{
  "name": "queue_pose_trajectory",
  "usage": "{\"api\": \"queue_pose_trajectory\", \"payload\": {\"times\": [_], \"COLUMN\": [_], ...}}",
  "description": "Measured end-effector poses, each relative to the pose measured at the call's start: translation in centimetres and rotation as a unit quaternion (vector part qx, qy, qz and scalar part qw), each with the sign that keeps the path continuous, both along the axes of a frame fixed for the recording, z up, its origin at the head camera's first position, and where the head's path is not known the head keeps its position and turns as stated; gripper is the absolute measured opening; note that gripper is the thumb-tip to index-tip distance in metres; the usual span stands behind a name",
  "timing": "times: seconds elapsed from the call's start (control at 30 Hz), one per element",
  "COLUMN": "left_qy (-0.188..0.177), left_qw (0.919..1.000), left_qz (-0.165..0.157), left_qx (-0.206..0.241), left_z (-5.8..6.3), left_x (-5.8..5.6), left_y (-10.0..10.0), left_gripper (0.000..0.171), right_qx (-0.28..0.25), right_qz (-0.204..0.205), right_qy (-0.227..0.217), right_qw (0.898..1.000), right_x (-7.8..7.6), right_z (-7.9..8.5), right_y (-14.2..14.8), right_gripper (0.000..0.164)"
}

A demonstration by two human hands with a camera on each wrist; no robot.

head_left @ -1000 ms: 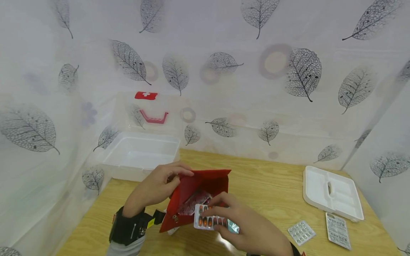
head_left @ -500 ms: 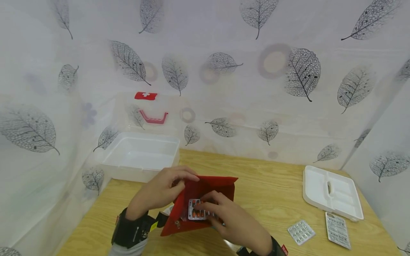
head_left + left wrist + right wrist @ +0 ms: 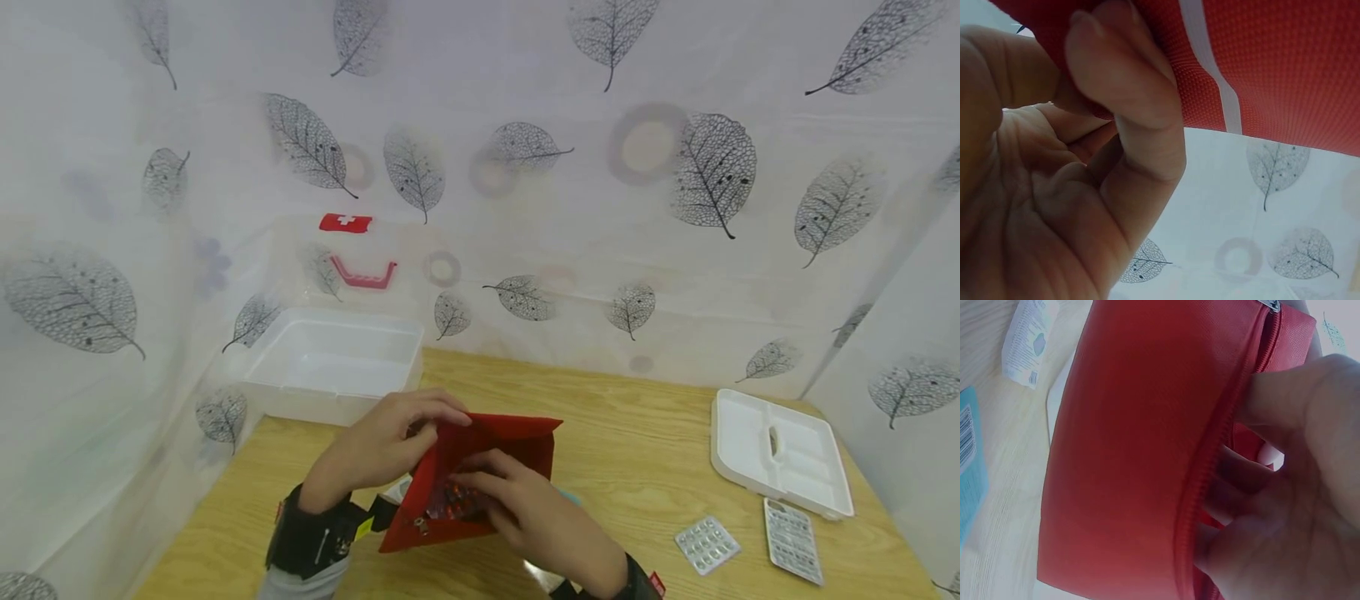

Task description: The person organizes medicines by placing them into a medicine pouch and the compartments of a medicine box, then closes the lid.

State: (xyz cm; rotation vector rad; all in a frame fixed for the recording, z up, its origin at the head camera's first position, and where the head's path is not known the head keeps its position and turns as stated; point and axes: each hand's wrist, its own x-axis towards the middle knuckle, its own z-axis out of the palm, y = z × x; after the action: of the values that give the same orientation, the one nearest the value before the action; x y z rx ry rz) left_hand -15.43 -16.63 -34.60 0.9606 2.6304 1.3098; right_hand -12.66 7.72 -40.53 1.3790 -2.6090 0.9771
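Note:
A red zippered pouch (image 3: 429,533) stands unzipped on the table, its mouth tilted towards me. My left hand (image 3: 390,446) pinches its upper left edge between thumb and fingers; the left wrist view shows the fingers curled over the red fabric (image 3: 1285,69). Inside the pouch lies a blister pack (image 3: 459,500) of red and dark capsules, partly covered by my right hand (image 3: 536,517). That hand reaches through the mouth with its fingers on the pack. In the right wrist view the fingertips disappear behind the zipper (image 3: 1194,481), so the grip itself is hidden there.
An open white first-aid box (image 3: 330,400) stands at the back left. On the right are a white tray (image 3: 813,454) with a handle, a small silver blister pack (image 3: 707,544) and a larger one (image 3: 793,540). A white packet (image 3: 1030,344) and a teal packet (image 3: 971,469) lie beside the pouch.
My right hand has carried the capsule blister pack from in front of the pouch into it, then deeper. The pouch has shifted slightly right and down, with the left hand still gripping its edge.

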Motion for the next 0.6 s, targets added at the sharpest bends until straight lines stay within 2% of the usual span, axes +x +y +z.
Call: {"api": "queue_pose_trajectory", "payload": {"times": [0.17,0.27,0.4,0.5,0.6], "left_qy": [0.0,-0.003,-0.003,0.001,0.003], "left_qw": [1.0,0.9998,0.9991,0.9977,0.9954], "left_qz": [0.003,0.012,0.033,0.061,0.09], "left_qx": [0.005,0.015,0.026,0.028,0.032], "left_z": [-0.1,0.0,0.1,0.1,0.1], "left_x": [-0.2,-0.3,-0.3,-0.3,-0.1], "left_y": [-0.1,-0.3,-0.8,-1.2,-1.7], "left_gripper": [0.039,0.038,0.037,0.037,0.038], "right_qx": [-0.017,-0.039,-0.092,-0.126,-0.119], "right_qz": [-0.005,-0.035,-0.103,-0.171,-0.244], "right_qy": [0.003,0.016,0.038,0.054,0.061], "right_qw": [1.0,0.998,0.99,0.976,0.961], "right_x": [-0.1,-0.2,-0.5,-0.7,-1.1], "right_z": [0.6,1.3,2.4,3.0,3.3], "right_y": [0.7,1.5,3.2,4.3,5.2], "right_gripper": [0.039,0.036,0.032,0.028,0.026]}}
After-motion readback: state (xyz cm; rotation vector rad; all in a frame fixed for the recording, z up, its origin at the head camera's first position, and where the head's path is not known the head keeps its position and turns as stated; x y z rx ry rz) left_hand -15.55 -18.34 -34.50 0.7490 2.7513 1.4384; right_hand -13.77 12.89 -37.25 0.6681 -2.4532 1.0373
